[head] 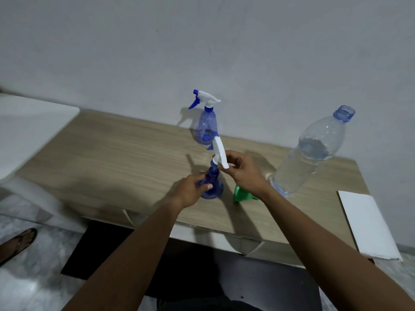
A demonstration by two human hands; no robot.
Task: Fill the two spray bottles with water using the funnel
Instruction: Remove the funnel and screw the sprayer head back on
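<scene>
I see the left hand wrapped around the body of the near spray bottle, which stands on the wooden table, while the right hand pinches its white trigger head between thumb and fingers. How full that blue bottle is I cannot tell. Just beside it, under the right wrist, lies the green funnel. Farther right stands an uncapped water bottle, partly full. The far spray bottle, by the wall, looks empty
</scene>
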